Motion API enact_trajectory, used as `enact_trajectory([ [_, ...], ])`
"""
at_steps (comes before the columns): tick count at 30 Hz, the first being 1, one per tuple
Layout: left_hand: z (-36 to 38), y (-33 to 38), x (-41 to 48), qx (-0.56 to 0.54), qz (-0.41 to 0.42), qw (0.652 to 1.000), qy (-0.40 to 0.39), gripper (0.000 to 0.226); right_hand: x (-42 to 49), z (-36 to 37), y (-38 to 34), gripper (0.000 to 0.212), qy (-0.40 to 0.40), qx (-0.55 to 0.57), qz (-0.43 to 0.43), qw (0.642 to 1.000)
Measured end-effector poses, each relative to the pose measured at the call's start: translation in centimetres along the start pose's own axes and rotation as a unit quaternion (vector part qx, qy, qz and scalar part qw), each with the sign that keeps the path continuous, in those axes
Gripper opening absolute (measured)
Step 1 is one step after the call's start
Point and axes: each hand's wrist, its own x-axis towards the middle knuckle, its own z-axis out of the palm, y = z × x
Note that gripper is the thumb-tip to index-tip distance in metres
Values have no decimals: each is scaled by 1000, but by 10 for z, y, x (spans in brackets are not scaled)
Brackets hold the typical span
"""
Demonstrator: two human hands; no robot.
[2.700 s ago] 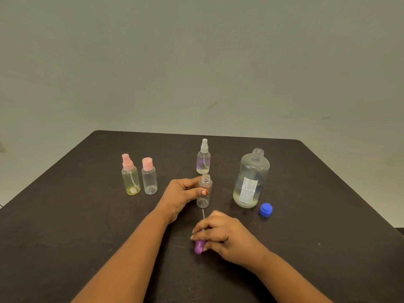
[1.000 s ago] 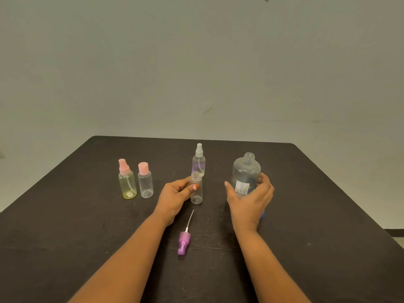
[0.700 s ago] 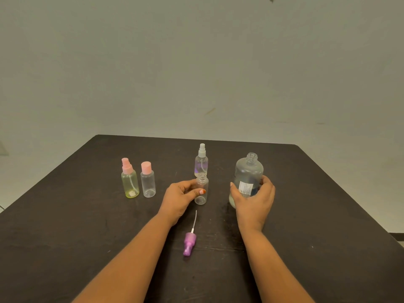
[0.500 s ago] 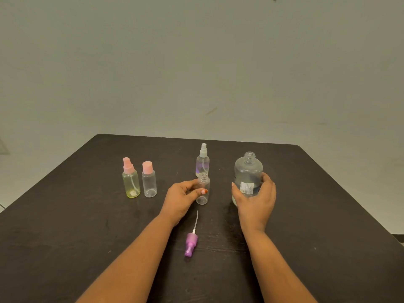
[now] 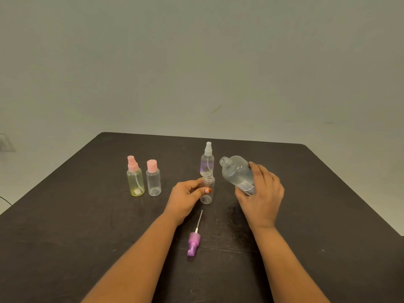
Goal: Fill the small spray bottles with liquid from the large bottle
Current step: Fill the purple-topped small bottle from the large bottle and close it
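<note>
Where large bottle (image 5: 236,173) stood upright, right hand (image 5: 261,193) now grips it raised, neck tipped toward open small bottle (image 5: 207,190) | left hand (image 5: 185,197) pinches the latter | pour likely next.

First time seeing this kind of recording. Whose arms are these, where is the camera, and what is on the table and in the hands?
No machine here: a person works bare-handed, and the one camera sits on their head, looking forward and down, so both forearms enter from below. The left hand grips a small uncapped bottle standing on the dark table. The right hand holds the large bottle tilted, open mouth toward the small one; no pouring shows yet. A purple spray head lies nearer the person. Farther back stand a white-topped bottle, a yellowish bottle and a pink-capped bottle.
</note>
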Motion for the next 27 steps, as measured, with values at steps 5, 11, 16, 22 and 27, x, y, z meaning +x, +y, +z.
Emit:
enact_trajectory([
  [5, 0, 0, 1, -4, -2, 1000, 3, 35, 2, -1, 3, 62, -16, -19, -23, 999],
  [11, 0, -1, 0, -10, -5, 1000, 0, 36, 3, -1, 5, 65, -18, -32, -41, 998],
  [16, 0, -2, 1, -7, -4, 1000, -1, 36, 3, 1, 5, 65, 6, -35, -58, 998],
  [22, 0, -2, 1, 0, -5, 1000, 0, 36, 2, 4, 4, 63, 14, -43, -74, 996],
  [27, -1, -1, 0, 0, -11, 1000, 2, 37, 1, 4, 4, 62, 21, -51, -76, 996],
])
